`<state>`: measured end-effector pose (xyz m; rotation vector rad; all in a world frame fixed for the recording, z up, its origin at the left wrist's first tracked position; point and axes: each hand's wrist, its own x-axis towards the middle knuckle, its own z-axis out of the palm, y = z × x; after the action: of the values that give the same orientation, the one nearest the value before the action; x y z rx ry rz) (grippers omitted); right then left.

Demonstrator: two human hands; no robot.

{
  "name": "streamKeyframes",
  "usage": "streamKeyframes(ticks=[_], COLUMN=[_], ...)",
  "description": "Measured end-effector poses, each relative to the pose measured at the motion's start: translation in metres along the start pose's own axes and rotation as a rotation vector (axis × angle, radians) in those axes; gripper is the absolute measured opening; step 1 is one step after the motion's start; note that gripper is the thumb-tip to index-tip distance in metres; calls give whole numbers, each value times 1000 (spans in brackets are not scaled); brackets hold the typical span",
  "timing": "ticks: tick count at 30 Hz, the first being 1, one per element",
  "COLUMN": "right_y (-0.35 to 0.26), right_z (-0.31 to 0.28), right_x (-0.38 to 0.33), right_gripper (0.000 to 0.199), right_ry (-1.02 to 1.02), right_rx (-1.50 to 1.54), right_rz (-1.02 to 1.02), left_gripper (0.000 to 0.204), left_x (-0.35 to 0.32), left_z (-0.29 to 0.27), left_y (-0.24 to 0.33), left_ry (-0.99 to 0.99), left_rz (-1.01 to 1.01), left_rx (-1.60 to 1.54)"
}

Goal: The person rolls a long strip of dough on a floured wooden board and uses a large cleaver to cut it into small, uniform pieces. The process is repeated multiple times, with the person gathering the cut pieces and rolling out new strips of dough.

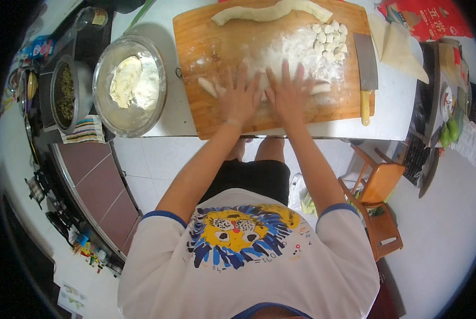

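A thin rope of dough (321,88) lies across the floured wooden board (195,48), its two ends showing past my hands. My left hand (239,98) presses flat on its left part, fingers stretched forward. Beside it my right hand (288,95) lies on the rope in the same way, fingers spread; the middle of the rope is mostly hidden under both palms. A thicker dough strip (272,13) rests along the board's far edge. Several small cut dough pieces (331,40) are grouped at the far right, near a cleaver (365,66) with a yellow handle.
Left of the board stands a clear bowl (160,87) with a lump of dough (126,82). Farther left is a metal pot (82,90) of dark green chopped filling, by a striped cloth (84,129). A red package (427,18) lies at the far right; a wooden chair (379,183) stands below the table.
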<state>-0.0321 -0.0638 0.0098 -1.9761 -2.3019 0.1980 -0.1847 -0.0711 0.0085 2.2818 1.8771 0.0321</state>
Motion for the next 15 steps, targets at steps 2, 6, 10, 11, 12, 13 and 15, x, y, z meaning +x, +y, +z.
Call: streamKeyframes(ticks=[2, 6, 10, 11, 12, 13, 15], right_y=[3, 15, 30, 36, 41, 44, 53], right_z=[-9, -14, -13, -11, -10, -8, -1], right_x=[-40, -40, 26, 42, 46, 45, 37], right_gripper=[47, 47, 48, 48, 48, 48, 48], right_ry=[3, -18, 148, 189, 230, 224, 213], right_rx=[43, -11, -31, -42, -57, -66, -82], right_rz=[-11, -31, 32, 30, 35, 14, -29], left_gripper=[50, 52, 54, 55, 56, 57, 58], left_x=[-45, -26, 50, 60, 70, 77, 54], left_z=[-6, -26, -19, -11, -3, -4, -6], left_y=[-3, -6, -30, -36, -42, -46, -45], left_ry=[-55, -149, 95, 167, 239, 318, 204], left_rz=[2, -55, -245, -233, -214, -197, -126], left_rx=[-11, 49, 142, 96, 46, 0, 6])
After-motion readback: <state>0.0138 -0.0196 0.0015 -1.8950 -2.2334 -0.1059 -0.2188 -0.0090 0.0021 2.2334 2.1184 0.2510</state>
